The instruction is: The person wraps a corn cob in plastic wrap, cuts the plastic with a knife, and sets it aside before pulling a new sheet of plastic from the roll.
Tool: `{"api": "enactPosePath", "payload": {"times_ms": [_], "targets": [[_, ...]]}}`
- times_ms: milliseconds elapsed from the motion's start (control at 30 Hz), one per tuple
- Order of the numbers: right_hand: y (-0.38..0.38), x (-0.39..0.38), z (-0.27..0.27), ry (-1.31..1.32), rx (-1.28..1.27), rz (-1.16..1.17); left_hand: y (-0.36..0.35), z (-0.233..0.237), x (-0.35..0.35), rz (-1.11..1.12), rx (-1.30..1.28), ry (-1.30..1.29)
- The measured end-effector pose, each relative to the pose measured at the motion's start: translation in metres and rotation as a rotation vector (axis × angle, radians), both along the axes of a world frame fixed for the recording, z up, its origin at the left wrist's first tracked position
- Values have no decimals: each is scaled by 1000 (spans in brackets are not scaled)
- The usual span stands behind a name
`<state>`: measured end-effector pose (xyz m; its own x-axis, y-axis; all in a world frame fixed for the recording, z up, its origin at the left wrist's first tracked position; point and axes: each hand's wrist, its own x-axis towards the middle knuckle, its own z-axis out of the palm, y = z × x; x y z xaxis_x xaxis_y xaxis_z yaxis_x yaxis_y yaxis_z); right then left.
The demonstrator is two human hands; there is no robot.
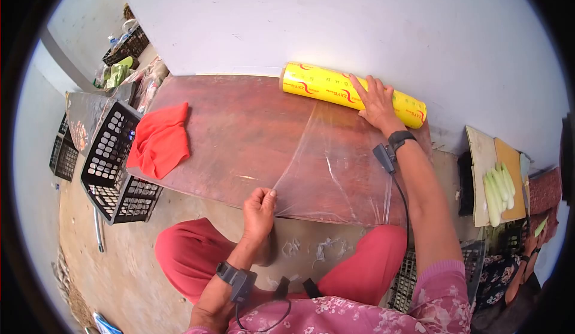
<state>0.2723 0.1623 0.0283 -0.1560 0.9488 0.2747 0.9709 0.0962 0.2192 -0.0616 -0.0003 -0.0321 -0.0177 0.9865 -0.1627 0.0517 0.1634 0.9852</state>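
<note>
A thick roll of cling film (299, 83) in yellow printed wrapping lies along the table's back edge against the wall. Over its right part sits my right hand (378, 103), fingers curved across the top and thumb on the near side, gripping it. Clear cling film (335, 172) stretches from the roll toward the front of the table, with creases on its right side. At the front edge my left hand (259, 211) is closed in a pinch on the film's left corner. The film's far right end bunches near the table's front right.
A red cloth (160, 141) lies on the left of the reddish-brown table (233, 118). Black crates (111, 154) stand left of it. At the right, pale green vegetables (499, 193) rest on cardboard, and another person's hand (535, 238) shows. Film scraps (323, 250) litter the floor.
</note>
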Motion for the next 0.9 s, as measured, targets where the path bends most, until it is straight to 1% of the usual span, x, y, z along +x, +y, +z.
{"api": "enactPosePath", "payload": {"times_ms": [100,167,300,333,433,533,667,767,867,900], "targets": [[4,10,-10,-18,100,16,5,-4,0,-8,24,61],[3,11,-17,-14,103,-21,4,0,3,-19,35,136],[-1,15,-19,35,89,-18,6,-1,4,-12,31,112],[-4,19,-18,92,89,47,5,0,4,-7,23,89],[-6,24,-15,174,113,96,5,4,4,-4,-19,64],[-12,26,-3,149,-31,-46,6,4,2,0,-43,48],[-31,40,6,97,-107,-129,7,0,-2,1,-43,32],[-34,45,10,66,-172,-175,6,8,-3,-11,-86,3],[-25,49,10,13,-205,-187,6,1,-8,-27,-19,63],[-20,50,9,-21,-211,-204,5,1,-8,-41,-2,122]]}}
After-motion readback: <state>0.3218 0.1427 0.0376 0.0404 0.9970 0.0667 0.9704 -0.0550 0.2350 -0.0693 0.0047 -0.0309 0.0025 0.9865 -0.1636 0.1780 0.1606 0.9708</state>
